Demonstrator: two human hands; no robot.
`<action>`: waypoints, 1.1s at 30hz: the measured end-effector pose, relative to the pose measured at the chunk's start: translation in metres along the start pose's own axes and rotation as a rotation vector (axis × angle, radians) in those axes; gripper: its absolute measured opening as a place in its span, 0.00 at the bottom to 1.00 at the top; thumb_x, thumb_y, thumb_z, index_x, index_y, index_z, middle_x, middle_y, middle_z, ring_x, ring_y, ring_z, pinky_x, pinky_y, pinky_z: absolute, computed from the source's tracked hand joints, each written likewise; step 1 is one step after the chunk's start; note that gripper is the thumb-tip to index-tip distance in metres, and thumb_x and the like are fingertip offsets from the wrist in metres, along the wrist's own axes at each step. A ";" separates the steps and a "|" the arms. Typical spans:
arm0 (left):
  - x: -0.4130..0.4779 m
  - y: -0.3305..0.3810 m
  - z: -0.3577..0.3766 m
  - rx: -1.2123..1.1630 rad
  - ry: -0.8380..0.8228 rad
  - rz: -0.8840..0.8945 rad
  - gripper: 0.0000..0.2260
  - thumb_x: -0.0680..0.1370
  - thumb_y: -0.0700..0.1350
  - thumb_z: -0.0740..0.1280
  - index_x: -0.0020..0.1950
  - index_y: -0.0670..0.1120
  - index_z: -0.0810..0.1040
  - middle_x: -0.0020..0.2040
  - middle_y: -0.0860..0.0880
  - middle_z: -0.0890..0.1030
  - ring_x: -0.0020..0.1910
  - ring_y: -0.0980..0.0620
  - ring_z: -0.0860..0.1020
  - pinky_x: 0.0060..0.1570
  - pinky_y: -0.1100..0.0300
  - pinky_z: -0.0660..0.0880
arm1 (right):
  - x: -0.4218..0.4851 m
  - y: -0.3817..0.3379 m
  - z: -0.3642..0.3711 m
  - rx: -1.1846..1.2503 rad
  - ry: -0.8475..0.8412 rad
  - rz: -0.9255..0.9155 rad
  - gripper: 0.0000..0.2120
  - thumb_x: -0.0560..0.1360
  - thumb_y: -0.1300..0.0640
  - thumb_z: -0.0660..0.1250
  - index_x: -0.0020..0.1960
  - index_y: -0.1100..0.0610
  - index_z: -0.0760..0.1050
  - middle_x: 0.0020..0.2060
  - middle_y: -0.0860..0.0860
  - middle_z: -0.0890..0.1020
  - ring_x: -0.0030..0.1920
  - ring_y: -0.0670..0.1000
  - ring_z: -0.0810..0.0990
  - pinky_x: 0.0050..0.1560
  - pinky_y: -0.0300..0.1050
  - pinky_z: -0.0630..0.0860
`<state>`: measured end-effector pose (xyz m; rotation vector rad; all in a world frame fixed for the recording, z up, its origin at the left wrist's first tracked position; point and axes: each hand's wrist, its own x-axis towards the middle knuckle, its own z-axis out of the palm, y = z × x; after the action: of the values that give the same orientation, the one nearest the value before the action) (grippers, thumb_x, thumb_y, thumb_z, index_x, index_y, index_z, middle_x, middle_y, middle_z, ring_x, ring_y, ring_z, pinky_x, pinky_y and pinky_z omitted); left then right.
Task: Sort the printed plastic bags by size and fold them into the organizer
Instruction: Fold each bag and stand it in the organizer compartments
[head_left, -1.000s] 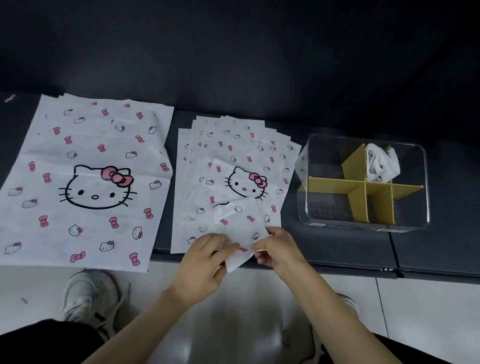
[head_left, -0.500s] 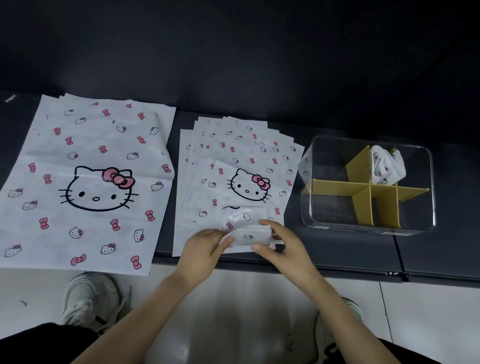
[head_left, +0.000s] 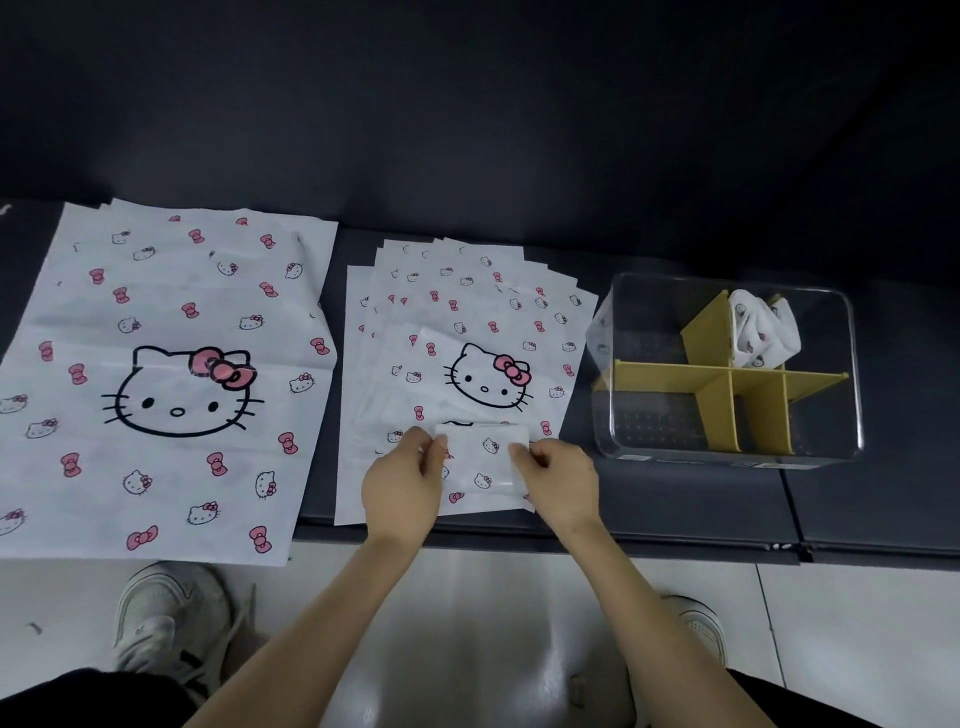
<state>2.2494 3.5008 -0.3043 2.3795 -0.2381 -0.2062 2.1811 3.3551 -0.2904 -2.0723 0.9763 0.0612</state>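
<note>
White folded bag (head_left: 483, 457) pinched by left hand (head_left: 402, 480), right hand (head_left: 558, 478).

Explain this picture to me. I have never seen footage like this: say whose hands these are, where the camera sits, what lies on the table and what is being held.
There is no machine here. A person wears a camera on the head, and it looks down at their own two bare hands.

On the dark tabletop lie a pile of large white cat-print plastic bags on the left and a fanned pile of smaller bags with the same print in the middle. At the right stands a clear plastic organizer box with yellow dividers. One crumpled bag sits in a far compartment.

The left hand and right hand pinch a small folded bag between them, over the smaller pile.
</note>
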 end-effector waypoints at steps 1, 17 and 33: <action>0.001 0.002 0.003 0.022 0.023 -0.015 0.11 0.81 0.48 0.62 0.42 0.42 0.74 0.30 0.47 0.78 0.30 0.45 0.74 0.30 0.58 0.63 | 0.002 -0.001 0.000 -0.004 -0.007 0.000 0.24 0.77 0.51 0.64 0.26 0.54 0.61 0.22 0.49 0.67 0.33 0.58 0.80 0.33 0.45 0.70; 0.002 0.001 0.024 0.404 0.055 0.757 0.20 0.82 0.47 0.53 0.66 0.38 0.74 0.67 0.39 0.74 0.67 0.39 0.69 0.69 0.46 0.60 | 0.007 0.000 0.005 -0.063 -0.039 0.010 0.24 0.76 0.51 0.65 0.25 0.54 0.61 0.22 0.51 0.68 0.34 0.60 0.81 0.34 0.48 0.75; -0.006 -0.013 0.033 0.525 -0.217 0.586 0.24 0.84 0.51 0.41 0.75 0.41 0.60 0.75 0.44 0.62 0.75 0.45 0.59 0.71 0.48 0.52 | 0.012 -0.022 -0.006 -0.309 -0.057 -0.227 0.20 0.74 0.57 0.68 0.65 0.58 0.72 0.59 0.54 0.76 0.58 0.55 0.74 0.57 0.43 0.70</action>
<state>2.2379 3.4896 -0.3368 2.6627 -1.1963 -0.1290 2.2021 3.3513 -0.2766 -2.4380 0.7262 0.1613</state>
